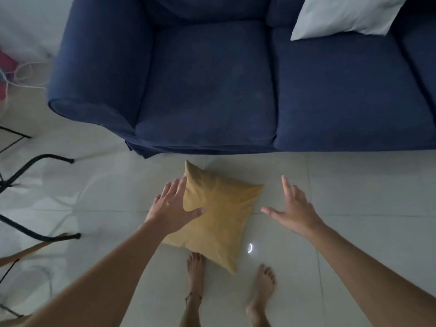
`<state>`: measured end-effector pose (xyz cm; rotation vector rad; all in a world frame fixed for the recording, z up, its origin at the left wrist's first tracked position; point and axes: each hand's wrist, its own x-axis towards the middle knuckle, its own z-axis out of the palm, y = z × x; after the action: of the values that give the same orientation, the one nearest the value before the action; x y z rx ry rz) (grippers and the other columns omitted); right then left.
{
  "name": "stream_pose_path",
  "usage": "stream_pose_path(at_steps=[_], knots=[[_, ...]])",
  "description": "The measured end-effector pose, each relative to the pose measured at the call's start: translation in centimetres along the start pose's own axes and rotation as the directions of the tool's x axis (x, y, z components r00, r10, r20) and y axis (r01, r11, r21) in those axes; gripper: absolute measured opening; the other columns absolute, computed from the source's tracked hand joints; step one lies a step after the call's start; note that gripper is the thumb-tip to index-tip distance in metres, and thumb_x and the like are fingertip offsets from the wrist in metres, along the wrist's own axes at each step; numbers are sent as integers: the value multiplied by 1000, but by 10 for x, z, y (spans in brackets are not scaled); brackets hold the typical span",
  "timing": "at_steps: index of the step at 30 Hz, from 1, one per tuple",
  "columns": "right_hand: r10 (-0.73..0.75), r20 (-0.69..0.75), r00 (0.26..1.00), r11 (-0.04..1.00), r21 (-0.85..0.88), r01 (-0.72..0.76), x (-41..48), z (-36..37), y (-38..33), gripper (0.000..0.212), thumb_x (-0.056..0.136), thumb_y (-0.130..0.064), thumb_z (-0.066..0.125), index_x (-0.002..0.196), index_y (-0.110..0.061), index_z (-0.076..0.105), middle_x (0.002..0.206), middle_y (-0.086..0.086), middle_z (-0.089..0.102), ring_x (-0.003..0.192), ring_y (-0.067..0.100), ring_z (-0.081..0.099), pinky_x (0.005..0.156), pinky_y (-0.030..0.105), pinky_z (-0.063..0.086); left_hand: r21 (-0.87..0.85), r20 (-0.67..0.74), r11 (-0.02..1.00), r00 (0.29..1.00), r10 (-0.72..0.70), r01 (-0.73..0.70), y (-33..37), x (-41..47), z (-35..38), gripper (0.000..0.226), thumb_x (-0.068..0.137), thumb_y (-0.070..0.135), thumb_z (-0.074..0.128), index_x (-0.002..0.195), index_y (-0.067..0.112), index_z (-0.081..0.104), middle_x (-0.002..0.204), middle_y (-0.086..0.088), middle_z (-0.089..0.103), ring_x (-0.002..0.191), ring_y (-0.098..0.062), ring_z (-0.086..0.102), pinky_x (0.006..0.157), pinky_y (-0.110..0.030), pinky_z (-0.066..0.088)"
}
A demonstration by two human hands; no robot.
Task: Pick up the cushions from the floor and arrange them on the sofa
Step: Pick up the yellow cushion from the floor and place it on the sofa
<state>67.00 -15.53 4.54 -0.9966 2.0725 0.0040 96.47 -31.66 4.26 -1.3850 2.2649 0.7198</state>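
Note:
A yellow cushion (219, 215) lies on the pale tiled floor in front of the dark blue sofa (212, 86). My left hand (172, 206) hovers over the cushion's left edge, fingers spread, its thumb above the fabric. To the right of the cushion my right hand (292, 208) is held open with nothing in it, apart from the cushion. A white cushion (342, 15) leans against the sofa back at the upper right.
My bare feet (195, 270) stand just below the cushion. Black metal chair legs (33, 166) and a wooden leg stand at the left. Loose cords and a pink object (9, 64) lie beside the sofa's left armrest.

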Motion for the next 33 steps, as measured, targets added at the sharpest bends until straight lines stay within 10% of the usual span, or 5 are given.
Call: stream_pose_path(at_steps=[19, 33], knots=[[139, 179, 974, 969, 179, -171, 133, 228, -9, 114, 79, -66, 70, 160, -39, -5, 168, 18, 3, 155, 32, 11, 120, 46, 24, 25, 313, 994, 945, 97, -111, -159, 154, 126, 120, 81, 65, 73, 165, 24, -2, 170, -3, 21, 153, -22, 23, 117, -45, 32], [71, 165, 984, 866, 479, -143, 278, 379, 62, 142, 56, -58, 90, 141, -67, -23, 163, 12, 21, 145, 32, 34, 117, 53, 33, -211, 385, 975, 923, 15, 72, -217, 287, 302, 154, 29, 83, 87, 126, 80, -33, 164, -17, 32, 140, -47, 43, 108, -53, 41]])
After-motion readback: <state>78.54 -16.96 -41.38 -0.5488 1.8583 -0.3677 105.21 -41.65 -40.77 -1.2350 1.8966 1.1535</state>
